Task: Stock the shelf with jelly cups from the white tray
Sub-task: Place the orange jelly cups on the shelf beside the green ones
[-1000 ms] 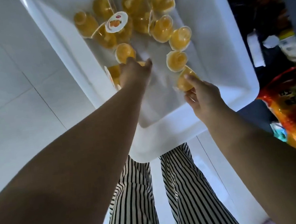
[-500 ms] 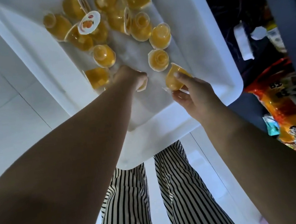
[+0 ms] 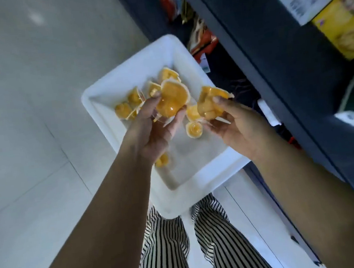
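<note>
The white tray [image 3: 202,176] sits on the floor below me, with several yellow jelly cups [image 3: 124,110] left inside it. My left hand [image 3: 155,127] is raised above the tray and grips a jelly cup [image 3: 170,99]. My right hand [image 3: 235,124] is raised beside it and grips another jelly cup [image 3: 209,104]. One loose cup [image 3: 194,129] shows between the two hands, and another cup [image 3: 162,160] lies under my left wrist. The dark shelf [image 3: 274,58] rises to the right of the tray.
Yellow and white boxes [image 3: 336,18] stand on the upper shelf at the right. Orange snack bags [image 3: 202,40] lie on the low shelf behind the tray. My striped trouser legs [image 3: 176,253] stand just before the tray. Pale floor tiles [image 3: 25,131] spread to the left.
Both hands have lifted out of the tray, each with a jelly cup. My view has swung up and right, so the shelf and its boxes now show.
</note>
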`<move>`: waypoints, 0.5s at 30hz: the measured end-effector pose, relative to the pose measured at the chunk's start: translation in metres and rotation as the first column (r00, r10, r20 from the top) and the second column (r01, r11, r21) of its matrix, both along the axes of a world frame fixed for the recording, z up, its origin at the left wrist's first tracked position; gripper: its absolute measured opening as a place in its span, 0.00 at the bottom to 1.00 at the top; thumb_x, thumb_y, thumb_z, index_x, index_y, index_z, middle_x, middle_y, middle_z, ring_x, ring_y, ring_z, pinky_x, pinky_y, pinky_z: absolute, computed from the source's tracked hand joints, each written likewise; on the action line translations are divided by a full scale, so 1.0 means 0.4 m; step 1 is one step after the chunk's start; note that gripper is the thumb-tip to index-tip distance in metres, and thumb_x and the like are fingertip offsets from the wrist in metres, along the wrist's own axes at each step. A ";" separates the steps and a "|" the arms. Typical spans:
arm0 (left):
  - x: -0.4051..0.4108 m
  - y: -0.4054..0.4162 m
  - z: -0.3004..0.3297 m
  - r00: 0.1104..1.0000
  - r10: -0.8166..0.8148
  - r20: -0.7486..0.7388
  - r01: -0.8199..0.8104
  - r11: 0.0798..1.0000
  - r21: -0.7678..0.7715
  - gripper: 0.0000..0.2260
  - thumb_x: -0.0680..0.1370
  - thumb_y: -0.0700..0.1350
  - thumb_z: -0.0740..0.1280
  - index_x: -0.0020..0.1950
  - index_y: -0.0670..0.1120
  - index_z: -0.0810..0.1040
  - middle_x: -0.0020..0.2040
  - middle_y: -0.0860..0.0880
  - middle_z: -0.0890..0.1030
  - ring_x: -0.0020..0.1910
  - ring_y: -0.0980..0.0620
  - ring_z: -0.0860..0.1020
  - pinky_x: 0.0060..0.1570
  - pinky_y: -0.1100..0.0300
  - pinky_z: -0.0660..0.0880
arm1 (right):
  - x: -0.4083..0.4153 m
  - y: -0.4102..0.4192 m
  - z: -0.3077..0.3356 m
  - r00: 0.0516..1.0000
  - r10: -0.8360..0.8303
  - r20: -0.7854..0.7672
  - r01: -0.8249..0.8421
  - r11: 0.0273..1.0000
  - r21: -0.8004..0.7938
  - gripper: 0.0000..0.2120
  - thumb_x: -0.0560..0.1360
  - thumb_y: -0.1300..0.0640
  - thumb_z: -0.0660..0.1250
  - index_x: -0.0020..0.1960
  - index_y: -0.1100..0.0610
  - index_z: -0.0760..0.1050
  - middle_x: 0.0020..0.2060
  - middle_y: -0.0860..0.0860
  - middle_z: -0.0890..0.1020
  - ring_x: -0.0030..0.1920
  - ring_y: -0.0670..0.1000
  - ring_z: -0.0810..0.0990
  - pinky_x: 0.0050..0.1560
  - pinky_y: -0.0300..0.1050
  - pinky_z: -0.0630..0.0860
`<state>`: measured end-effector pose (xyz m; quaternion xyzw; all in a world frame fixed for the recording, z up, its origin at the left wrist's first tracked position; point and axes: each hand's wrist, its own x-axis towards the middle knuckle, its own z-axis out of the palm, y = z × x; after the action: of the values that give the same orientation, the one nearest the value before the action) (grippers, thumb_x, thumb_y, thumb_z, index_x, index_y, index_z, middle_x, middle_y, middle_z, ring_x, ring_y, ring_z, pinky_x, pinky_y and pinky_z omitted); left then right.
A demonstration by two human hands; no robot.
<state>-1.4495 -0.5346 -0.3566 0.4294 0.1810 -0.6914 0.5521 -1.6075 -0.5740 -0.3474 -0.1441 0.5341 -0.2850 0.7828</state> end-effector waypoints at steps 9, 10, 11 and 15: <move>-0.001 -0.027 0.527 0.997 -0.077 0.028 0.082 0.890 -0.448 0.20 0.70 0.50 0.64 0.56 0.38 0.76 0.51 0.41 0.81 0.46 0.49 0.82 0.51 0.57 0.78 | 0.001 -0.010 0.553 0.999 -0.019 0.049 0.037 0.923 -0.382 0.08 0.65 0.59 0.69 0.44 0.59 0.78 0.34 0.51 0.83 0.40 0.50 0.81 0.49 0.45 0.79; -0.007 -0.025 0.587 0.996 -0.089 0.025 0.089 0.866 -0.493 0.19 0.70 0.47 0.65 0.57 0.37 0.76 0.52 0.41 0.81 0.48 0.49 0.82 0.54 0.55 0.77 | -0.008 -0.001 0.616 0.999 -0.030 0.042 0.045 0.900 -0.434 0.09 0.65 0.59 0.68 0.45 0.60 0.77 0.36 0.52 0.83 0.42 0.51 0.81 0.48 0.44 0.79; -0.011 -0.023 0.637 0.995 -0.094 0.019 0.090 0.845 -0.527 0.17 0.70 0.44 0.65 0.55 0.36 0.78 0.51 0.41 0.82 0.47 0.48 0.82 0.53 0.53 0.77 | -0.018 0.011 0.670 0.998 -0.044 0.034 0.055 0.876 -0.479 0.11 0.66 0.59 0.68 0.47 0.61 0.77 0.39 0.54 0.83 0.45 0.53 0.81 0.47 0.43 0.80; -0.040 -0.007 0.839 0.984 -0.158 0.082 0.173 0.733 -0.658 0.08 0.67 0.39 0.65 0.42 0.37 0.80 0.44 0.40 0.83 0.46 0.45 0.83 0.52 0.48 0.77 | -0.072 0.086 0.883 0.990 -0.139 0.027 0.124 0.761 -0.637 0.20 0.61 0.58 0.69 0.51 0.62 0.77 0.39 0.54 0.84 0.41 0.52 0.83 0.44 0.40 0.81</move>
<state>-1.4656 -0.5375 -0.0209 0.2273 -0.1203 -0.7523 0.6065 -1.6365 -0.5395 0.0060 -0.3660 0.4233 -0.5013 0.6599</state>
